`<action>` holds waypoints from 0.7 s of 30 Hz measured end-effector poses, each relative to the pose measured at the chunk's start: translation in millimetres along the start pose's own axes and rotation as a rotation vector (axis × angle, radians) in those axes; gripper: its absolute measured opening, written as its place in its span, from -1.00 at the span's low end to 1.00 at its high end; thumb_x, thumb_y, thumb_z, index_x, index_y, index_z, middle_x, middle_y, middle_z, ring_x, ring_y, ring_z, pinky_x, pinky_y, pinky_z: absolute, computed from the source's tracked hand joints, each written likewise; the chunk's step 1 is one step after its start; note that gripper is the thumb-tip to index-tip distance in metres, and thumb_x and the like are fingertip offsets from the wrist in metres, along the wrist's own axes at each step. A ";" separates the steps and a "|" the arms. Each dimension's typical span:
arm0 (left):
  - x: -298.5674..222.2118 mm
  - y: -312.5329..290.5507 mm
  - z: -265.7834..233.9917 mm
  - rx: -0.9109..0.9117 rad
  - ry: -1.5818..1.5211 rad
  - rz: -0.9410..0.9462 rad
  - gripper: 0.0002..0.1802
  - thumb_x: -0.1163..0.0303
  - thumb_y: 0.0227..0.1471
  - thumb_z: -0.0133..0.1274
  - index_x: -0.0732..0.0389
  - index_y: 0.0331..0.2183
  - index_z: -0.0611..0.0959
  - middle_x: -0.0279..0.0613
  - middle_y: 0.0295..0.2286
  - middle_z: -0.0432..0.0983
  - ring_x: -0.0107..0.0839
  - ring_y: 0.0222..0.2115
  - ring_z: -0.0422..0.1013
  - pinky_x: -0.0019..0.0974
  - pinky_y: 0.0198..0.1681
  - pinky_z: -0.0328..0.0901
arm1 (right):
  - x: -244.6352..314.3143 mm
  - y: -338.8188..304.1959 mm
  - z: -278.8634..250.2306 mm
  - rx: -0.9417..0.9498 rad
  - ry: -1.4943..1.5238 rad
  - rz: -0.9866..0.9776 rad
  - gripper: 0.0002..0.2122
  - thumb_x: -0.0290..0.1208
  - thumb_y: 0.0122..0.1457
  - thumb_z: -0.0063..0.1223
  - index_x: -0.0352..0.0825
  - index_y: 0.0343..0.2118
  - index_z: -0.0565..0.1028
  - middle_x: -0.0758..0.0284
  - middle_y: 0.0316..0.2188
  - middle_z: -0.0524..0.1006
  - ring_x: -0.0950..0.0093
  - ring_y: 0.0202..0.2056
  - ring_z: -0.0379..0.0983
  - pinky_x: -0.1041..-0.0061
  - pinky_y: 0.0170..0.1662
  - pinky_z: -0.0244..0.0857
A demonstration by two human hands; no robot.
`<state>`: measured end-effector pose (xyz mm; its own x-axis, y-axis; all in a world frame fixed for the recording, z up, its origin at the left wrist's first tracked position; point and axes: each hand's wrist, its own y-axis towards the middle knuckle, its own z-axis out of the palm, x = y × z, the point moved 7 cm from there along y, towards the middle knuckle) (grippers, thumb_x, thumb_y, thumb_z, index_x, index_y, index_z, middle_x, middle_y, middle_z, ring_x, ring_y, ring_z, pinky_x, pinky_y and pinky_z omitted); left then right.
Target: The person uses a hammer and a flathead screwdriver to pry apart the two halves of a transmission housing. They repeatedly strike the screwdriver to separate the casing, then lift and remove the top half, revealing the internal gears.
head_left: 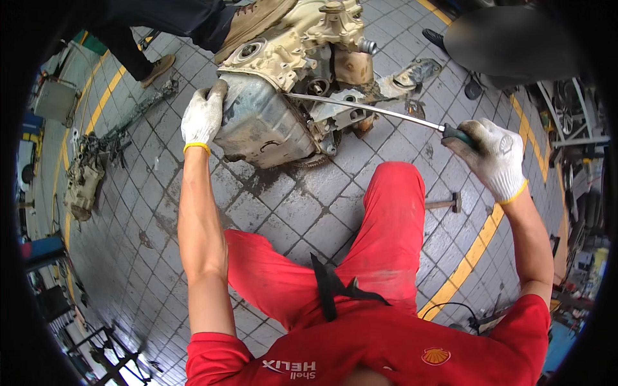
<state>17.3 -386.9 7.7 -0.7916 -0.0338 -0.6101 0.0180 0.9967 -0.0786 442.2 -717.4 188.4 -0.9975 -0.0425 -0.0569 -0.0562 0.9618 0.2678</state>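
Observation:
A dirty engine block [290, 48] lies on the floor ahead of me, its grey metal oil pan [261, 119] turned toward me. My left hand [204, 118], in a white work glove, grips the pan's left edge near the seam. My right hand [492, 151], gloved too, is wrapped round the dark green handle of a long screwdriver [386, 112]. Its shaft reaches leftward, and the tip touches the right end of the seam between pan and block. Whether the tip is inside the seam I cannot tell.
Another person's brown shoe [254, 26] presses on the engine's top left. A hammer [456, 202] lies on the tiles right of my knee. A greasy gearbox-like part [84, 183] sits at the left. A second person's dark shoe [434, 38] is at the far right.

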 end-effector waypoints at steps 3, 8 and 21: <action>0.9 2.1 -1.2 -0.019 0.077 -0.004 0.04 -0.45 0.29 0.00 0.31 0.33 0.64 0.35 0.18 0.66 0.21 0.28 0.54 0.00 0.39 0.33 | 50.2 -26.7 -20.1 -0.063 -0.039 0.036 -0.69 -0.12 0.23 0.53 -0.14 -0.09 0.67 0.33 -0.42 0.65 0.29 -0.44 0.66 0.28 -0.38 0.51; -3.3 4.5 2.8 0.022 0.067 -0.012 0.07 -0.47 0.27 0.00 0.32 0.35 0.63 0.35 0.20 0.65 0.21 0.30 0.53 0.00 0.40 0.32 | 115.1 -49.8 -33.8 -0.022 -0.049 0.146 -0.70 -0.13 0.35 0.41 -0.06 0.07 0.67 0.35 -0.45 0.56 0.29 -0.49 0.63 0.25 -0.47 0.45; 1.2 7.8 8.0 -0.027 -0.003 0.011 0.00 -0.42 0.31 0.09 0.34 0.28 0.69 0.28 0.13 0.72 0.12 0.20 0.62 -0.06 0.33 0.38 | -15.4 2.7 8.2 0.009 0.228 0.016 -0.71 -0.20 0.19 0.60 -0.29 -0.17 0.79 0.26 -0.37 0.75 0.32 -0.41 0.73 0.39 -0.32 0.57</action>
<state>21.3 -379.8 0.1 -0.7895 -0.0226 -0.6133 0.0107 0.9987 -0.0506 457.8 -711.9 182.1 -0.9823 -0.0863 0.1665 -0.0410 0.9652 0.2582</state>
